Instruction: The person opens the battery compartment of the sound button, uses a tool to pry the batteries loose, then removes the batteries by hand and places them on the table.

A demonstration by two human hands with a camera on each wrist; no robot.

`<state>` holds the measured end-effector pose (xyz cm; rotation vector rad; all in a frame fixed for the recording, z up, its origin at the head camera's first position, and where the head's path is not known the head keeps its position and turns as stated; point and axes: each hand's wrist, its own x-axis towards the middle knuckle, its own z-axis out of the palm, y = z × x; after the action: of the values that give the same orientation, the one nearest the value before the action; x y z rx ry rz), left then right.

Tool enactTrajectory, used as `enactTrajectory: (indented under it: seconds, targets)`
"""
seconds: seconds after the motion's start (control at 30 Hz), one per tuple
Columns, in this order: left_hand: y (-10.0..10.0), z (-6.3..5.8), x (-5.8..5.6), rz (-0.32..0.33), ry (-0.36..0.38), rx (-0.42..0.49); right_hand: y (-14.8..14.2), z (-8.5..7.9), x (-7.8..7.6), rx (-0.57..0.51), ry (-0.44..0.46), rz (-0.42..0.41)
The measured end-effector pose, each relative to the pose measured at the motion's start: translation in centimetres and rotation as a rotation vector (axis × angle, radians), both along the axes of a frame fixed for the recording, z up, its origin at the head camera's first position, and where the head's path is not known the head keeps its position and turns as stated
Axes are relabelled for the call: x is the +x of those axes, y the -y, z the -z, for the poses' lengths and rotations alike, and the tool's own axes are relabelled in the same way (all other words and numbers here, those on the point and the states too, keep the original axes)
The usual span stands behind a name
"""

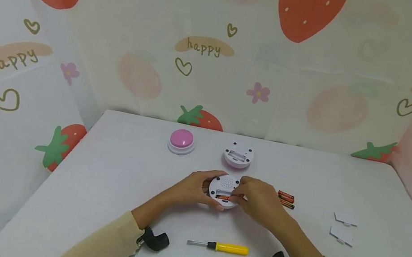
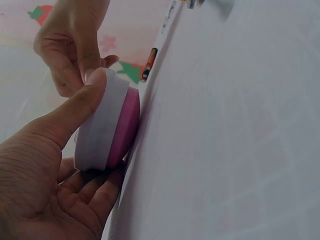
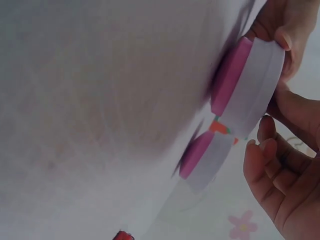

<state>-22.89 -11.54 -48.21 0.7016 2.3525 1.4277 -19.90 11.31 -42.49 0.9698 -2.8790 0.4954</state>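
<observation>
A round white push button lies upside down, its pink cap facing the table and its battery compartment facing up. My left hand holds it by the side, thumb along the near rim and fingers round the far side. An orange battery shows in the near part of the compartment. My right hand is bent over the right side of the compartment, thumb and forefinger pinching at the battery's right end. The fingers partly cover that end. In the right wrist view, the right fingertips are close to the white base.
Several orange batteries lie right of my right hand. Two white covers are farther right. Behind are an upright pink button and an upturned one with an open compartment. A yellow-handled screwdriver lies in front.
</observation>
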Motion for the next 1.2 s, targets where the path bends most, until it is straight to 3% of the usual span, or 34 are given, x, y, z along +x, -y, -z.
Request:
enactTrajectory:
  seconds: [0.23,0.53,0.73,1.2]
  targets:
    - [0.0,0.1,0.0,-0.005,-0.013,-0.014,0.1,0.2,0.0,-0.014,-0.025,-0.025]
    - [0.0,0.0,-0.1,0.004,-0.002,0.020,0.1,0.1,0.2,-0.006,-0.017,0.002]
    - [0.0,0.2,-0.1,-0.009,0.007,-0.009,-0.3,-0.1,0.5,-0.003,-0.024,0.026]
    - [-0.1,0.0,-0.1,-0.018,0.013,-0.016,-4.5,-1.3,2.3,0.010,-0.079,0.078]
